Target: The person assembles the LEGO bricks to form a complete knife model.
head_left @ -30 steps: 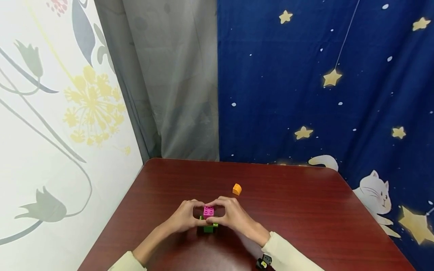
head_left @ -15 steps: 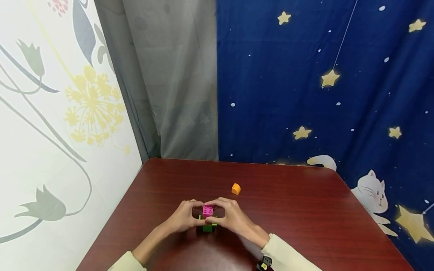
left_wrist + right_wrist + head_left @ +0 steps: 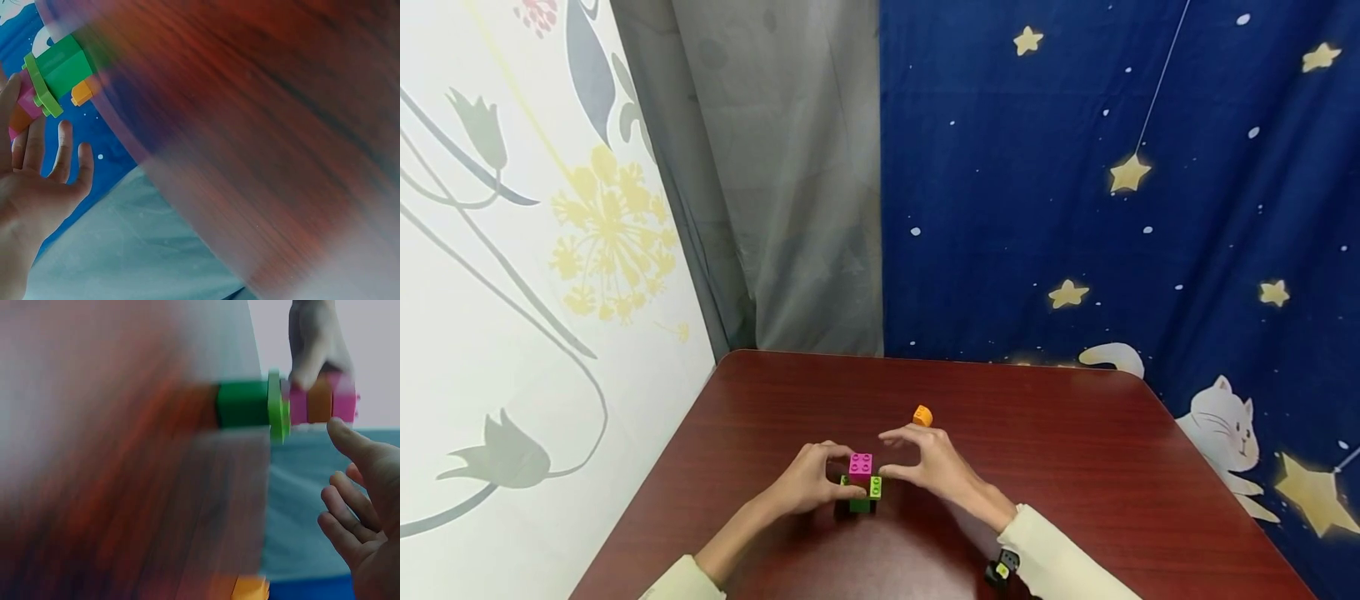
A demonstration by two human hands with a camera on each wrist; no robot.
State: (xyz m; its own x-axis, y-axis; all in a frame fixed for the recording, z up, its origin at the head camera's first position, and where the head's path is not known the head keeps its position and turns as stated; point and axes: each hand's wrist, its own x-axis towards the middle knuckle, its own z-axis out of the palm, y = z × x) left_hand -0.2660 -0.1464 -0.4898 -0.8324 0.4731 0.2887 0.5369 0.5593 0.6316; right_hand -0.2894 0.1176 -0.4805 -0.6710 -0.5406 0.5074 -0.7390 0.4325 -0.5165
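Observation:
A stack of toy building bricks stands on the table, with a pink brick on top. Below it, the right wrist view shows an orange-brown brick, another pink one, a light green plate and a dark green base. My left hand pinches the pink and orange-brown part from the left between thumb and index finger; its other fingers spread loosely in the left wrist view. Just right of the stack, my right hand holds nothing, thumb and fingers apart, the thumb tip close to the bricks.
A loose orange brick with a curved side lies behind my right hand. The reddish-brown table ends at a grey curtain and a blue starry curtain. A patterned white wall borders the left.
My right hand has let go of the stack and shifted right, its fingers spreading and partly covering the loose orange brick. The left hand keeps its grip, and the stack has stayed in place.

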